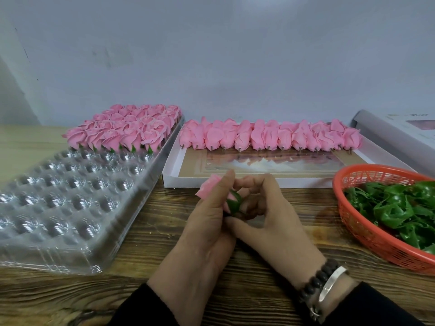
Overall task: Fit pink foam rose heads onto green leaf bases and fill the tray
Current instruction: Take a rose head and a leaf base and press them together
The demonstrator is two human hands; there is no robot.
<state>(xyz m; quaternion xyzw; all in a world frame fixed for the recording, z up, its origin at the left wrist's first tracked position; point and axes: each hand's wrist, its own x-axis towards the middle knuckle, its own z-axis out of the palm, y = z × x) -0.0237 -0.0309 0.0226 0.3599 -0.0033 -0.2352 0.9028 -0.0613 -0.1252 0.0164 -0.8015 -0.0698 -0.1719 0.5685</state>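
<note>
Both hands' grips (pixel 207 217) (pixel 266 208) pinching pink rose head (pixel 209 187), green leaf base (pixel 234 203)

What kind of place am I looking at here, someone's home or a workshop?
Most likely a small craft or assembly workbench. A clear plastic tray is partly filled with finished pink roses, a white box holds a row of bare rose heads, and an orange basket holds green leaf bases.

A pink rose head (pixel 210 186) with a green leaf base (pixel 235 203) at its lower end lies tilted toward ten o'clock at the centre. At nine o'clock the clear tray (pixel 77 208) holds finished roses (pixel 127 128) in its far rows. At twelve o'clock bare rose heads (pixel 270 136) lie in a row; at three o'clock loose leaf bases (pixel 400 210) are heaped.
</note>
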